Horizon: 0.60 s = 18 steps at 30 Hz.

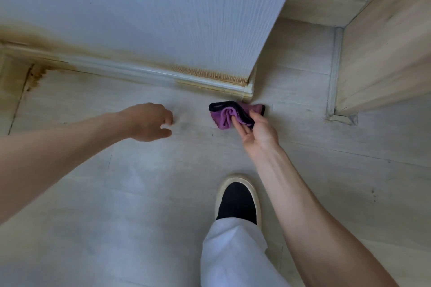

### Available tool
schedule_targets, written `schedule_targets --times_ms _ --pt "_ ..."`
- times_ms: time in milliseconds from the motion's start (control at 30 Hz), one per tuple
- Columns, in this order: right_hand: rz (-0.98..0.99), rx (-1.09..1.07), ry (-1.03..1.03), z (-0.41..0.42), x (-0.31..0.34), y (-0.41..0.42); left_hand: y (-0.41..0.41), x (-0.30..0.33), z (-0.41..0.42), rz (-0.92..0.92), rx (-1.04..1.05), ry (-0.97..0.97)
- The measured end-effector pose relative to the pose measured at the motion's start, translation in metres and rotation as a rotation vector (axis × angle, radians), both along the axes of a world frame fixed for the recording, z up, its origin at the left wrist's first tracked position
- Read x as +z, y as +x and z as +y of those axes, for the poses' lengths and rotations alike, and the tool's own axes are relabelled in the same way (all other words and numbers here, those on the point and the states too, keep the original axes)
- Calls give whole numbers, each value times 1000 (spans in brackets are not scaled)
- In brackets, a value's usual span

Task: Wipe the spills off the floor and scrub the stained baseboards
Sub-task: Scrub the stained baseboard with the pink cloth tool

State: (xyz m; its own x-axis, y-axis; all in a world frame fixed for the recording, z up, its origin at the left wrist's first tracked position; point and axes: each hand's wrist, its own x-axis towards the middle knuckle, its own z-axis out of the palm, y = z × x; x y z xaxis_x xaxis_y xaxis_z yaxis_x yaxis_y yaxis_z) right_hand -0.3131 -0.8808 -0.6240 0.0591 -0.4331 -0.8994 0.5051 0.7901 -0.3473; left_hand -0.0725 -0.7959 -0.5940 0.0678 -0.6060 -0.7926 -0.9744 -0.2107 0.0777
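Under right hand (pixel 256 133): purple cloth (pixel 227 114) partly hidden, pinched, on floor (pixel 116 205) by stained baseboard (pixel 210 82) corner | left hand (pixel 149 122) loosely curled, empty, well apart from cloth

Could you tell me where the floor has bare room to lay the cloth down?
Bare floor lies between the left hand and the shoe, and right of the right hand toward the wooden panel. It is crowded at the baseboard corner, where the purple cloth sits.

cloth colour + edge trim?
The cloth is purple with a black border, held by the right hand; head view.
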Motion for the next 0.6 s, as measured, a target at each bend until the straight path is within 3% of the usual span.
schedule_targets --times_ms 233,600 --pt "165 53 -82 -8 -4 15 -2 -14 59 10 102 -171" --pt "315 146 -226 -12 8 18 -12 -38 57 26 295 -276"
